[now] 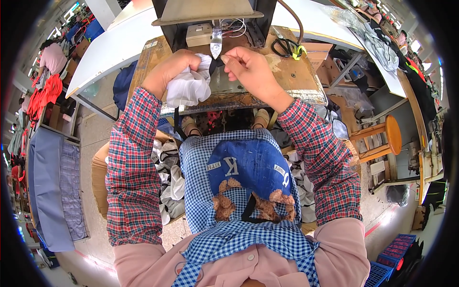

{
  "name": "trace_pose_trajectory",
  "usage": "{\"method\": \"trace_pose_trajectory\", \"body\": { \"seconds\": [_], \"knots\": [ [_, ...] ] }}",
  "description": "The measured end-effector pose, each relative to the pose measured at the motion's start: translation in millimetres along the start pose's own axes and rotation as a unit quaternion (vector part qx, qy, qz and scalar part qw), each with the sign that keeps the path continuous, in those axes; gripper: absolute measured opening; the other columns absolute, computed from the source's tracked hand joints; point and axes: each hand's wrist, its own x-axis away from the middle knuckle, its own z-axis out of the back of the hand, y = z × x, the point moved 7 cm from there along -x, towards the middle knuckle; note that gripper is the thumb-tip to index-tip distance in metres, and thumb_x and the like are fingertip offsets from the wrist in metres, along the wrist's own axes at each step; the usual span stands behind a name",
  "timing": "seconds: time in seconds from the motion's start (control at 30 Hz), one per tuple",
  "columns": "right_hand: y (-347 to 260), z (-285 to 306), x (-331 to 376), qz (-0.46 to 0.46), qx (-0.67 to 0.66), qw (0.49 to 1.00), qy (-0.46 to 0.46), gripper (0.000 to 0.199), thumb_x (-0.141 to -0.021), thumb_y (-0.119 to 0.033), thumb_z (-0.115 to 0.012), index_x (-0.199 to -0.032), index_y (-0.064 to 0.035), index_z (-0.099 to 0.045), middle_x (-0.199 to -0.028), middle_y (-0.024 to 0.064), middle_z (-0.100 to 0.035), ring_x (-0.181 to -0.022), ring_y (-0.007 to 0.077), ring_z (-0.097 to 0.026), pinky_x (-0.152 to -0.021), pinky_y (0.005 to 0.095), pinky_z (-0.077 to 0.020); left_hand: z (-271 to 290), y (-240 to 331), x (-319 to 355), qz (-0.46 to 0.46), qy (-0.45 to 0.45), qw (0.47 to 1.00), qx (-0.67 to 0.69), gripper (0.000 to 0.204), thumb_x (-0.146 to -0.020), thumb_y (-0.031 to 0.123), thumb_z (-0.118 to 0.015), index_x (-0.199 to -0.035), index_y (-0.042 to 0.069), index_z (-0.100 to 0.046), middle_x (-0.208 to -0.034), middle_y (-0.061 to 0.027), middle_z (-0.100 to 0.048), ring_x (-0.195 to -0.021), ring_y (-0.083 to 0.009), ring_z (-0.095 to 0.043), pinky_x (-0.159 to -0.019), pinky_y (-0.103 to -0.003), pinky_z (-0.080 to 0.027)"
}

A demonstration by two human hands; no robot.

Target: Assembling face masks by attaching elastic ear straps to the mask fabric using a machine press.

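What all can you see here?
Pointed metal machine tip: 1, silver, top centre
Soft cloth piece: 1, white and black, left of tip
Metal scissors: 1, black handles, right of tip
Worn wooden worktop: 1, brown, beneath these
Flat tables: 2, white, upper left and right
Round wooden stool: 1, orange, right
Open cardboard box: 1 or more, brown, left of lap
Plastic crates: several, blue, lower right
Other people: at least 2, pale tops, upper corners
Checked cloth apron: 1, blue and white, lap
Hands: 2, bare, at the cloth
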Motion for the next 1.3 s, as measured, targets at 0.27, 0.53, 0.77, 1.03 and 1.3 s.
{"method": "trace_pose_trajectory", "body": {
  "seconds": [0.27,0.53,0.77,1.03,1.3],
  "knots": [
    [-2.2,-1.4,-1.0,-0.002,0.005,1.0,-0.003,0.024,-0.096,-0.023,-0.061,-0.103,0.0002,-0.062,-0.08,0.0023,-0.064,-0.068,0.0077,-0.06,-0.064,0.0223,-0.0516,9.8,-7.2,-5.4,-0.028,-0.011,0.999,-0.015,0.012,-0.067,0.011,-0.051,-0.071,0.002,-0.057,-0.07,-0.0036,-0.052,-0.06,-0.0129,-0.05,-0.056,-0.026,-0.043],
    [1.8,3.2,-1.1,-0.008,-0.011,1.0,0.003,0.024,-0.096,-0.023,-0.06,-0.101,0.0006,-0.062,-0.078,0.002,-0.063,-0.067,0.0081,-0.06,-0.064,0.0228,-0.0524,4.3,-5.8,-3.8,-0.016,-0.014,1.0,0.017,0.012,-0.065,0.009,-0.05,-0.07,0.001,-0.057,-0.065,-0.0028,-0.053,-0.054,-0.0131,-0.048,-0.052,-0.026,-0.041],
    [2.9,4.9,-4.5,-0.003,-0.04,0.999,0.016,0.023,-0.095,-0.019,-0.06,-0.096,0.003,-0.064,-0.076,0.0057,-0.065,-0.063,0.0087,-0.061,-0.061,0.0243,-0.0539,6.8,-5.8,0.2,0.002,-0.005,1.0,0.022,0.022,-0.065,0.01,-0.051,-0.081,-0.001,-0.06,-0.071,-0.0049,-0.058,-0.059,-0.0147,-0.054,-0.056,-0.026,-0.045],
    [15.6,-1.3,-1.1,-0.05,-0.124,0.991,-0.019,0.023,-0.095,-0.021,-0.06,-0.097,0.0013,-0.063,-0.077,0.0036,-0.063,-0.067,0.0109,-0.061,-0.064,0.0256,-0.0549,-1.2,-4.3,13.4,0.036,0.03,0.998,0.029,0.042,-0.066,0.01,-0.054,-0.105,-0.003,-0.062,-0.084,-0.0065,-0.061,-0.072,-0.0165,-0.059,-0.068,-0.026,-0.049],
    [10.3,-52.9,57.0,-0.153,-0.359,0.914,-0.113,0.027,-0.096,-0.029,-0.06,-0.102,-0.0028,-0.063,-0.092,0.0032,-0.064,-0.085,0.0111,-0.061,-0.077,0.028,-0.0538,-55.7,-11.2,64.1,0.072,-0.11,0.97,0.203,0.031,-0.068,0.007,-0.054,-0.097,-0.001,-0.063,-0.082,-0.0054,-0.062,-0.072,-0.0148,-0.058,-0.067,-0.025,-0.047]
  ]
}}
